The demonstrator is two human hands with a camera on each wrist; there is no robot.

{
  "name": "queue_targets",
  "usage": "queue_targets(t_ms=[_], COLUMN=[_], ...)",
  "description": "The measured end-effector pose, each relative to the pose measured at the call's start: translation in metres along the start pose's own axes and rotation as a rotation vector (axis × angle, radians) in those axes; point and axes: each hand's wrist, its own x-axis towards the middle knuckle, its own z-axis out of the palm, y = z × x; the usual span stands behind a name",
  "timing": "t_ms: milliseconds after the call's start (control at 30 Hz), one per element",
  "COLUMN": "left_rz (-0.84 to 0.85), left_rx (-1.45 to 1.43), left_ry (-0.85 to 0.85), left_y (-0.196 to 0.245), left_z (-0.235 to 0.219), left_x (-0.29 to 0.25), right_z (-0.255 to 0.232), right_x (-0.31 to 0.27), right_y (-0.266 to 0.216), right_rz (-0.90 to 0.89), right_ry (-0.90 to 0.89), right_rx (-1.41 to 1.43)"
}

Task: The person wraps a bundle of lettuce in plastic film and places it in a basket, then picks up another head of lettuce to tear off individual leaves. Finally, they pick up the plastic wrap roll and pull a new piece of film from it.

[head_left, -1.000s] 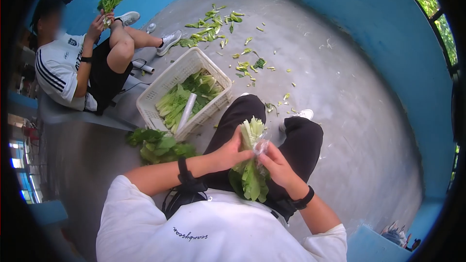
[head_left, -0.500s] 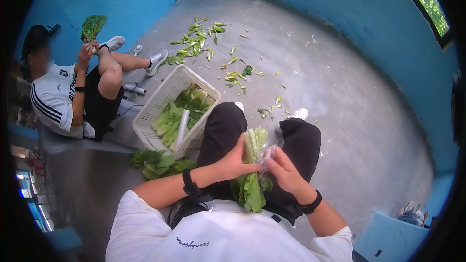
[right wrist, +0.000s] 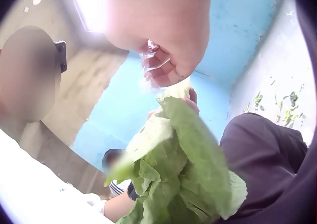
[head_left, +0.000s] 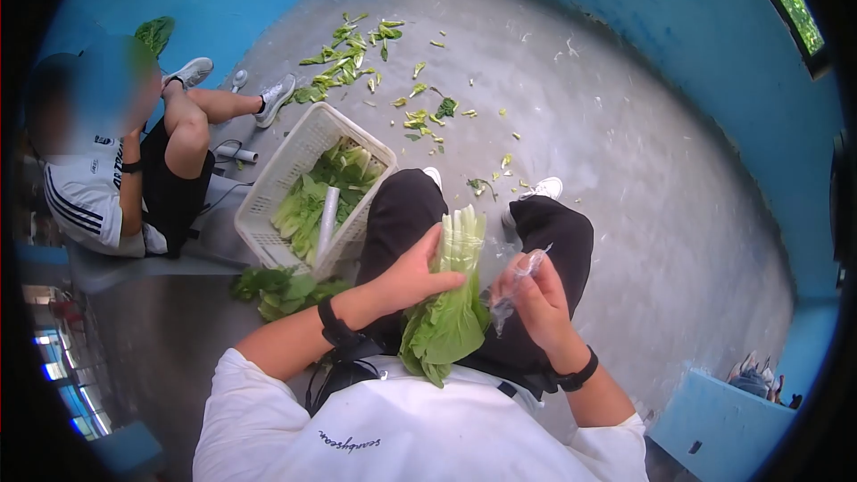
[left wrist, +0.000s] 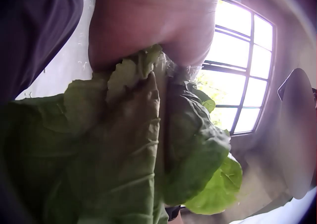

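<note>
A bunch of leafy greens (head_left: 446, 326) stands over my lap, its pale cut stems pointing away from me and its leaves towards my shirt. My left hand (head_left: 412, 281) grips it around the stems, thumb across the front. Clear plastic film (head_left: 503, 311) shines on the stems and trails off to the right. My right hand (head_left: 543, 303) pinches that film a little to the right of the bunch. In the left wrist view broad leaves (left wrist: 124, 149) hang below the hand. The right wrist view shows curled fingers (right wrist: 166, 75) with crinkled film between them.
A white plastic crate (head_left: 254, 219) with more greens and a whitish roll (head_left: 328, 221) stands at my left. Loose greens (head_left: 281, 290) lie beside it. Leaf scraps (head_left: 339, 62) are scattered over the floor ahead. Another person (head_left: 85, 201) sits at the far left holding greens.
My right hand has moved away from the stems to the right, drawing the film with it. The left hand keeps its grip on the greens. The head view has shifted slightly.
</note>
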Motion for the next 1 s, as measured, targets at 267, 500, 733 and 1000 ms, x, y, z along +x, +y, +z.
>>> queue_targets(t_ms=[267, 500, 733, 1000], left_rz=[-0.216, -0.106, -0.244, -0.252], left_rx=[0.504, 0.312, -0.211, -0.096], left_ry=[0.0, -0.193, -0.203, -0.291], left_y=[0.058, 0.043, 0.037, 0.027], left_z=[0.034, 0.026, 0.014, 0.01], left_x=[-0.001, -0.003, -0.003, 0.002], right_z=[0.014, 0.008, -0.007, 0.0], right_x=[0.007, 0.007, 0.004, 0.004], right_y=[-0.003, -0.007, -0.002, -0.006], right_rz=[0.193, 0.188, 0.148, 0.102], right_ry=[-0.063, -0.063, -0.034, -0.11], right_rx=[-0.285, -0.106, 0.01, 0.284])
